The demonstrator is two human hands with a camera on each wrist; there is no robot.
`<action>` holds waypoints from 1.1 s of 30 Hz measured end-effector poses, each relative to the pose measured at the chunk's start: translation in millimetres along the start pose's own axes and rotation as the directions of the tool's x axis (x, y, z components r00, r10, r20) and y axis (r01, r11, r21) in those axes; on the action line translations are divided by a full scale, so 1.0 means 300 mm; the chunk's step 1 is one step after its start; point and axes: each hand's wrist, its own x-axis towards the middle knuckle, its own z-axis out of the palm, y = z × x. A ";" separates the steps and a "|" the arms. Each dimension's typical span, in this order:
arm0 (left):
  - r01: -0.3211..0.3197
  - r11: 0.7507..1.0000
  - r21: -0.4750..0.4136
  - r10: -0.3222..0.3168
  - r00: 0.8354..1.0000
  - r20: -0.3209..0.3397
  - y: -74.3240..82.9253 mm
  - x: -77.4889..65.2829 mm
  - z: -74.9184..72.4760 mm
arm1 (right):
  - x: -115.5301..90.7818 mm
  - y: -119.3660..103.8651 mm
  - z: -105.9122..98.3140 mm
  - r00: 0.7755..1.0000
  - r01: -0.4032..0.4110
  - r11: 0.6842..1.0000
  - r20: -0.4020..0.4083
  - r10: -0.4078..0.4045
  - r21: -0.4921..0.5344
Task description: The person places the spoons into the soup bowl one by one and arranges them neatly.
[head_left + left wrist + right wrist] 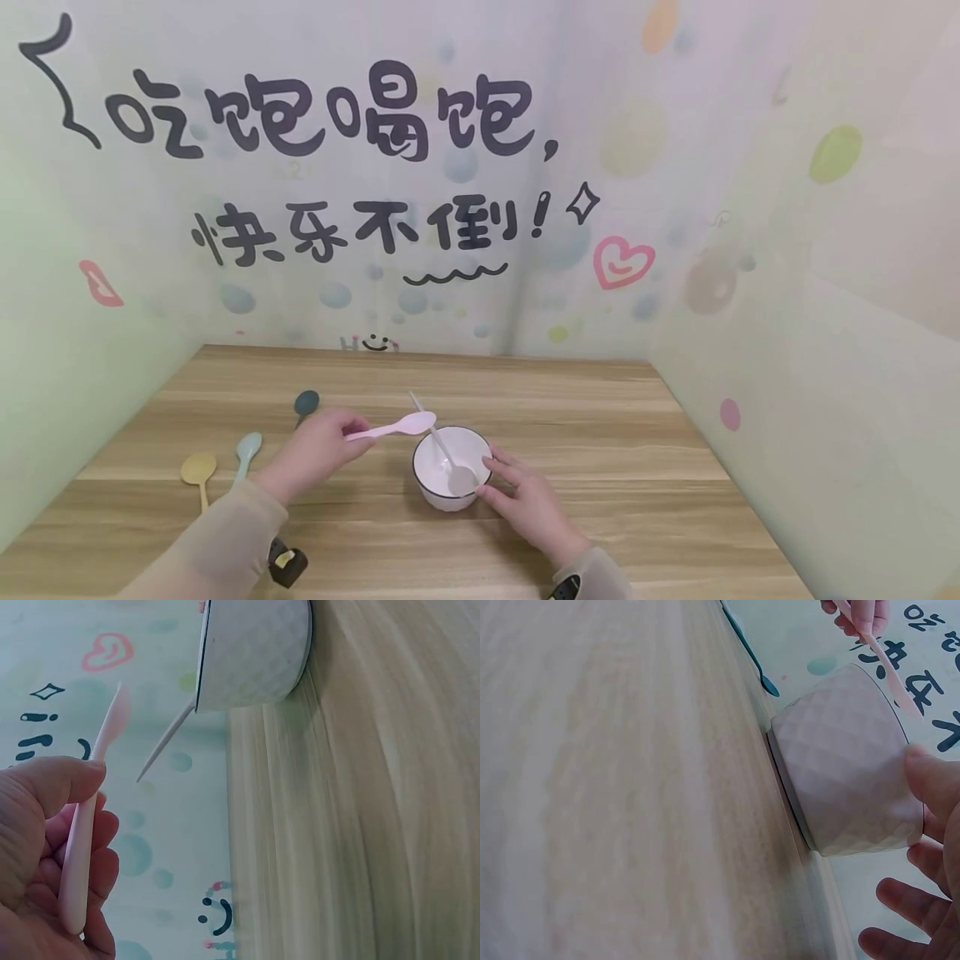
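Observation:
A pink spoon [393, 427] is gripped by its handle in my left hand [322, 450], its head held above the left side of the bowl's rim. In the left wrist view the thumb presses the pink handle [79, 862] against curled fingers. The white bowl [447, 503] has a dark rim and a faceted outside, plain in the right wrist view [847, 769]. A light grey-white spoon [462, 480] rests inside it, handle leaning over the far left rim. My right hand [532, 508] holds the bowl's right side, thumb and forefinger at the rim, other fingers spread.
Left of the bowl lie a dark teal spoon [307, 403], a light blue spoon [248, 448] and a yellow spoon [198, 470], partly hidden by the left arm. The wooden table [637, 500] meets a printed wall [450, 317] at the back and walls at both sides.

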 end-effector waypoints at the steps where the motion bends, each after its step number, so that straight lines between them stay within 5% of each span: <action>1: -0.011 1.000 0.018 0.011 1.000 0.003 0.003 0.004 0.000 | 0.000 0.000 0.000 1.000 0.001 1.000 -0.002 -0.001 0.001; 8: -0.026 0.996 0.091 0.022 0.998 0.051 0.036 0.031 0.005 | -0.004 0.000 0.001 1.000 -0.004 1.000 -0.002 0.004 0.009; 21: -0.171 0.973 0.156 0.147 0.977 0.151 0.082 0.070 0.024 | -0.005 -0.004 0.001 1.000 -0.002 1.000 0.012 0.002 0.032; 29: -0.373 0.899 0.228 0.327 0.920 0.214 0.091 0.095 0.023 | -0.005 -0.002 0.002 1.000 0.004 1.000 0.012 -0.004 0.020; 33: -0.423 0.866 0.265 0.371 0.901 0.225 0.093 0.110 0.030 | -0.006 -0.002 0.001 1.000 0.003 1.000 0.010 -0.003 0.012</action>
